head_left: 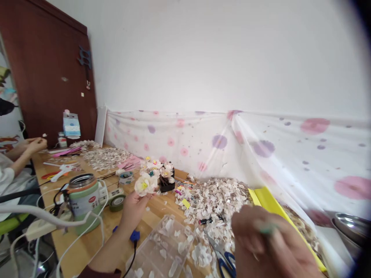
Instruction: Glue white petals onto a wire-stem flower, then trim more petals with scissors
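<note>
Currently, the left hand (135,208) pinches a white flower (145,185); too tight a squeeze could crumple its petals. The right hand (268,241), blurred, grips something green (268,228).

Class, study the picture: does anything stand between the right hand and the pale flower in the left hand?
Nothing visible stands in the air between the blurred right hand and the pale flower held in the left hand. The heap of petals and the scissors lie lower, on the table.
</note>
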`<action>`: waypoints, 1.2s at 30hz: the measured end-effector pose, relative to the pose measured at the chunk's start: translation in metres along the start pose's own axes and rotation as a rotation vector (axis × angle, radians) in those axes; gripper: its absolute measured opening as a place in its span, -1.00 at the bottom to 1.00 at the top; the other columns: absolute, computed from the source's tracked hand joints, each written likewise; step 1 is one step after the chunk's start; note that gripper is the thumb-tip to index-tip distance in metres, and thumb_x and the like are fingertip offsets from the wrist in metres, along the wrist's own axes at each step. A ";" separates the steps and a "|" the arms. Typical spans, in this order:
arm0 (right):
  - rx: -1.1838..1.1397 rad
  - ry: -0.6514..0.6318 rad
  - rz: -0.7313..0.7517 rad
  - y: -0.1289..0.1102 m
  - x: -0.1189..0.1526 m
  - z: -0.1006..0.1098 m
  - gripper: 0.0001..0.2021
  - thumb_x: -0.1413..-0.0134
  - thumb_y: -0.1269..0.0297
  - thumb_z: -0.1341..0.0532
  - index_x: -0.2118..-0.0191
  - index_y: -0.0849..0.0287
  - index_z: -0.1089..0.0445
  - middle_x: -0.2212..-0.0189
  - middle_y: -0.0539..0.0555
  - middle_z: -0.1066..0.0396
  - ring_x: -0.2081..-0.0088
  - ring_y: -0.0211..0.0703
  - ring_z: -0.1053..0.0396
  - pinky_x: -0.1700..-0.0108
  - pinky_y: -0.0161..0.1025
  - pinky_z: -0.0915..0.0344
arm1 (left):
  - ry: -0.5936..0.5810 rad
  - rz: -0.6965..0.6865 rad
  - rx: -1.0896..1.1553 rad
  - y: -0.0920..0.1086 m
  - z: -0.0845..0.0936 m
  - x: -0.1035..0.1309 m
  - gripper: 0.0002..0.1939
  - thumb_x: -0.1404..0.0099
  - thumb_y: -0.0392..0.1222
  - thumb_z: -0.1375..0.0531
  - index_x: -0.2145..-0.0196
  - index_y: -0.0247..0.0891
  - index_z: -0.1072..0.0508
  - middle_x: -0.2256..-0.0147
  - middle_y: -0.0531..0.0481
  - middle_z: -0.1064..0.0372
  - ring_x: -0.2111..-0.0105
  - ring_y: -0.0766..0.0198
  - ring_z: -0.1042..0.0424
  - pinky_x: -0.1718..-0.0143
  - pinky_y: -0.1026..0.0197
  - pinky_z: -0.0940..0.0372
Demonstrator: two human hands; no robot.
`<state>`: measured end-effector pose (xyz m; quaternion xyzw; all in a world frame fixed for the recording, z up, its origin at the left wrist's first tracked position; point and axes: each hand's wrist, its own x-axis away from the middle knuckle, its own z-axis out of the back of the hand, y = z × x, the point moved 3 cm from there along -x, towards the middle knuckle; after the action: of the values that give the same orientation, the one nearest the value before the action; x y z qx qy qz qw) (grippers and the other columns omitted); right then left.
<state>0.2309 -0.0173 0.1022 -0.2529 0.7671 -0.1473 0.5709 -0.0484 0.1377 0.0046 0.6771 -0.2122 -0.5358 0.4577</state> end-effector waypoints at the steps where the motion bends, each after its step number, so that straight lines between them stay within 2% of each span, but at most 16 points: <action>1: -0.054 0.030 -0.052 0.008 -0.004 0.000 -0.84 -0.21 0.19 -0.17 0.32 0.03 -0.50 0.58 0.00 -0.23 0.53 -0.20 -0.18 0.52 -0.22 -0.16 | -0.001 -0.002 0.002 -0.005 -0.004 -0.004 -0.58 0.03 0.15 -0.33 0.39 -0.28 -0.56 0.36 -0.16 -0.59 0.26 -0.04 -0.53 0.13 -0.02 -0.38; 5: -0.180 0.111 -0.210 0.026 -0.008 0.000 -0.87 -0.16 0.23 -0.22 0.32 0.10 -0.52 0.54 0.01 -0.23 0.47 -0.22 -0.17 0.43 -0.24 -0.16 | -0.011 0.007 0.015 -0.027 -0.015 -0.015 -0.57 0.02 0.15 -0.32 0.33 -0.27 -0.56 0.37 -0.13 -0.59 0.22 -0.05 -0.54 0.09 -0.03 -0.37; 13: -0.176 0.121 -0.087 0.009 -0.006 0.004 -0.84 -0.17 0.17 -0.24 0.31 0.09 -0.54 0.58 -0.01 -0.19 0.52 -0.24 -0.16 0.51 -0.25 -0.14 | -0.001 0.040 -0.038 -0.076 -0.015 -0.020 -0.61 -0.02 0.10 -0.32 0.33 -0.27 -0.54 0.26 -0.17 -0.58 0.06 -0.11 -0.48 0.02 -0.05 -0.34; 17: -0.132 0.162 -0.037 0.005 -0.007 -0.001 -0.83 -0.18 0.16 -0.24 0.33 0.08 -0.54 0.61 -0.01 -0.16 0.54 -0.23 -0.17 0.53 -0.25 -0.11 | -0.004 0.039 -0.065 -0.093 -0.017 -0.023 -0.68 -0.21 0.02 -0.26 0.23 -0.30 -0.50 0.17 -0.15 -0.52 0.10 0.02 -0.48 0.02 -0.08 -0.33; 20: -0.113 0.145 -0.009 0.006 -0.009 -0.002 -0.83 -0.15 0.15 -0.26 0.35 0.09 -0.55 0.64 -0.01 -0.19 0.58 -0.24 -0.17 0.58 -0.27 -0.12 | -0.009 0.033 -0.092 -0.100 -0.020 -0.025 -0.71 -0.32 -0.10 -0.19 0.06 -0.30 -0.43 0.05 -0.13 -0.43 0.10 0.10 -0.45 0.06 -0.10 -0.35; 23: -0.086 0.130 0.009 0.006 -0.011 -0.001 -0.84 -0.16 0.16 -0.27 0.35 0.08 -0.55 0.67 -0.02 -0.19 0.60 -0.26 -0.17 0.60 -0.28 -0.13 | -0.006 0.028 -0.114 -0.104 -0.022 -0.028 -0.67 -0.33 -0.12 -0.18 -0.01 -0.27 -0.39 -0.02 -0.15 -0.37 0.07 0.07 -0.42 0.07 -0.10 -0.36; 33: -0.095 0.107 0.000 0.006 -0.008 0.005 -0.87 -0.17 0.20 -0.28 0.30 0.08 -0.57 0.62 -0.01 -0.28 0.59 -0.29 -0.23 0.62 -0.31 -0.14 | -0.026 0.022 -0.092 -0.116 -0.032 -0.040 -0.69 -0.32 -0.12 -0.19 0.01 -0.28 -0.41 0.01 -0.14 -0.39 0.10 0.09 -0.44 0.10 -0.08 -0.38; 36: -0.083 0.087 -0.005 0.006 -0.007 0.006 -0.87 -0.17 0.21 -0.27 0.28 0.07 -0.57 0.62 -0.01 -0.28 0.59 -0.28 -0.24 0.61 -0.31 -0.15 | 0.009 0.025 -0.092 -0.115 -0.033 -0.041 -0.72 -0.32 -0.12 -0.19 0.06 -0.29 -0.44 0.06 -0.12 -0.43 0.12 0.11 -0.45 0.11 -0.06 -0.39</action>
<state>0.2370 -0.0077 0.1026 -0.2717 0.7960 -0.1275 0.5256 -0.0553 0.2391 -0.0708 0.6550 -0.1938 -0.5363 0.4958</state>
